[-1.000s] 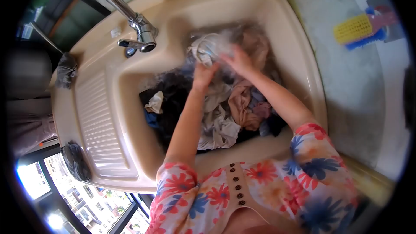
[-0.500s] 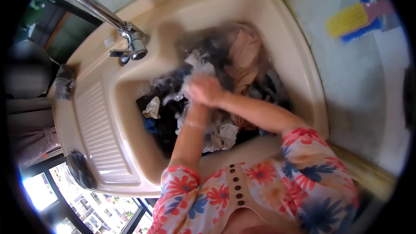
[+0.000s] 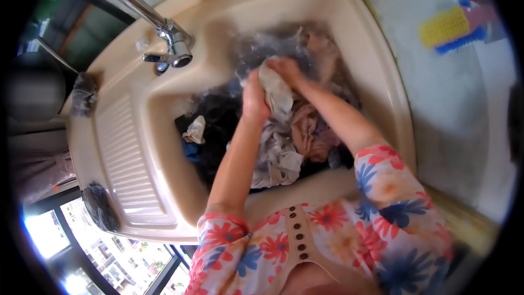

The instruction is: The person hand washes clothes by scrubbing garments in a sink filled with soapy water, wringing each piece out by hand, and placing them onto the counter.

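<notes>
A wet off-white cloth [image 3: 277, 94] is gripped between my two hands above the sink basin. My left hand [image 3: 254, 95] closes on its left side, and my right hand [image 3: 287, 71] holds its upper right part, slightly blurred. Below and around them lie soaked clothes in sudsy water: a grey-white garment [image 3: 277, 155], a pinkish-beige one [image 3: 312, 136] and dark ones [image 3: 215, 123]. A small cream cloth [image 3: 195, 130] rests on the dark fabric at the basin's left.
The chrome faucet [image 3: 174, 43] stands at the upper left of the beige sink [image 3: 382, 65]. Left of the basin is a ribbed drainboard [image 3: 123, 158], with a dark cloth bundle [image 3: 100, 206] on its edge. A yellow and blue brush [image 3: 447, 27] lies at the upper right.
My hands were pressed together low over the laundry; they are now higher and apart, with the off-white cloth stretched between them. More of the grey-white and pinkish garments shows below.
</notes>
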{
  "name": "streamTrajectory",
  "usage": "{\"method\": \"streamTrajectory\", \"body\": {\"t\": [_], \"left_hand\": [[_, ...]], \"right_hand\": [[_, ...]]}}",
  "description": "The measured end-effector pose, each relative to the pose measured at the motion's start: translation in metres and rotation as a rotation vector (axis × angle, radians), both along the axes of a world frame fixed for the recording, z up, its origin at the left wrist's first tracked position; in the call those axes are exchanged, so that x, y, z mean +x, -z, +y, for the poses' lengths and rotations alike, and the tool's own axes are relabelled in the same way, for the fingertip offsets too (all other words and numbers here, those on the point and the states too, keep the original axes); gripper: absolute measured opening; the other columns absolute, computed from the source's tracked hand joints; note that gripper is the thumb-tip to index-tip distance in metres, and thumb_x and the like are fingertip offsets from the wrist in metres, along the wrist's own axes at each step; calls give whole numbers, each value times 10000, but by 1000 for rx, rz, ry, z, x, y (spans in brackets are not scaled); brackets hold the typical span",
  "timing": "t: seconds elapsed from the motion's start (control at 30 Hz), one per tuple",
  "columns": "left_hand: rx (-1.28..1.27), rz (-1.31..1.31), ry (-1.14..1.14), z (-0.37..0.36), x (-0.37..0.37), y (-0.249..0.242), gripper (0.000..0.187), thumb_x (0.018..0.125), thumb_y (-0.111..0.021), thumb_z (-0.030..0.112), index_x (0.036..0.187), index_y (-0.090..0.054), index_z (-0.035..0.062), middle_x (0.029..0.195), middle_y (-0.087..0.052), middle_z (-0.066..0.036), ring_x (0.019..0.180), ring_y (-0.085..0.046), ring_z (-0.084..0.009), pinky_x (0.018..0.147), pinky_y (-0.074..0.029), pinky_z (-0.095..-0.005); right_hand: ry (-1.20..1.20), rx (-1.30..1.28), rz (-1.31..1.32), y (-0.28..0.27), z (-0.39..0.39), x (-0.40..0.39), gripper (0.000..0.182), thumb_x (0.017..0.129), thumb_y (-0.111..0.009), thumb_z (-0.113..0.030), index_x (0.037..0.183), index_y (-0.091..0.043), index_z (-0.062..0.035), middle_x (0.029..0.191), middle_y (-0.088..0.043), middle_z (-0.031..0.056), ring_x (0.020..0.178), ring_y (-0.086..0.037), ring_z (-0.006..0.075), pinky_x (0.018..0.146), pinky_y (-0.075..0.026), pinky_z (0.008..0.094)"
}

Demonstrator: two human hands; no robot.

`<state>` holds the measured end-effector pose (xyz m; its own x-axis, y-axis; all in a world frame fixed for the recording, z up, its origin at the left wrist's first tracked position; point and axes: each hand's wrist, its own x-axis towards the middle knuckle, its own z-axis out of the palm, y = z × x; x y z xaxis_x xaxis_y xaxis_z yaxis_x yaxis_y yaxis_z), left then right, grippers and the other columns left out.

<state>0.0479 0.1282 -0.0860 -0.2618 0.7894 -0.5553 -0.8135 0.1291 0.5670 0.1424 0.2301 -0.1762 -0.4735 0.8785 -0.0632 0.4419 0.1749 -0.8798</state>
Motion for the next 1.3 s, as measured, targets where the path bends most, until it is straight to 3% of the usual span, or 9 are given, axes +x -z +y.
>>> {"method": "streamTrajectory", "body": {"t": [0.1, 0.23, 0.37, 0.6, 0.73, 0.8, 0.93, 1.1, 1.3], "left_hand": [[-34, 747, 112, -4, -34, -32, 405, 789, -582, 370, 930, -572, -10, 857, -606, -95, 740, -593, -246, 633, -462, -375], [-30, 1969, 275, -21, -15, 36, 464, 658, -666, 294, 1054, -557, 77, 1045, -530, -177, 962, -515, -357, 791, -442, -411], [-44, 1582, 631, -13, -37, 53, 572, 583, -729, 238, 1103, -548, 85, 949, -600, -148, 883, -570, -326, 788, -456, -391], [85, -262, 216, -8, -44, 17, 414, 841, -516, 349, 1125, -517, 47, 1092, -562, -92, 981, -532, -213, 859, -428, -370], [35, -41, 24, -13, -33, 69, 414, 886, -442, 361, 1135, -504, 36, 1104, -557, -83, 1006, -525, -224, 853, -439, -386], [-158, 66, 84, -19, -28, 33, 382, 877, -485, 305, 1136, -500, 25, 1070, -574, -99, 993, -545, -224, 827, -458, -381], [21, 161, 119, -20, -61, -20, 528, 772, -625, 279, 1207, -454, 33, 1033, -584, -132, 871, -585, -275, 756, -478, -374], [-238, 1837, 583, -33, -26, 11, 786, 637, -709, 301, 1298, -327, 112, 1074, -554, -224, 948, -558, -365, 812, -453, -410], [-258, 1810, 788, -25, -47, -16, 538, 625, -697, 249, 1121, -522, 138, 999, -571, -186, 936, -555, -358, 817, -450, -407]], "right_hand": [[227, -305, -83, -73, 22, 38, 349, 827, -570, -356, 905, -621, -20, 820, -650, 139, 717, -618, 225, 663, -476, 344], [358, 382, -168, -70, 0, 30, 333, 741, -620, -340, 791, -546, -18, 766, -590, 172, 754, -592, 339, 627, -463, 398], [-311, 585, -476, -36, -6, 50, 180, 664, -588, -163, 793, -567, -40, 807, -585, 182, 793, -579, 347, 658, -467, 422], [-125, 471, -164, -108, -85, -7, 237, 736, -591, -272, 677, -594, -43, 675, -584, 189, 662, -595, 318, 564, -459, 411], [-120, 623, 190, -67, -95, -33, 219, 718, -597, -327, 712, -622, -109, 713, -620, 112, 651, -586, 280, 605, -430, 400], [209, -324, 252, -35, -44, -28, 275, 769, -572, -315, 670, -631, -65, 651, -604, 144, 607, -592, 281, 543, -462, 392], [136, 211, -389, -43, 36, 39, 428, 734, -579, -438, 721, -630, -13, 701, -613, 189, 691, -604, 345, 635, -475, 422], [324, 430, -404, -60, -11, 29, 441, 762, -581, -413, 901, -541, 3, 860, -585, 204, 749, -589, 351, 664, -455, 439], [-220, 352, -613, -88, 16, 55, 484, 736, -575, -494, 718, -642, -14, 758, -609, 184, 758, -595, 347, 640, -477, 430]]}}
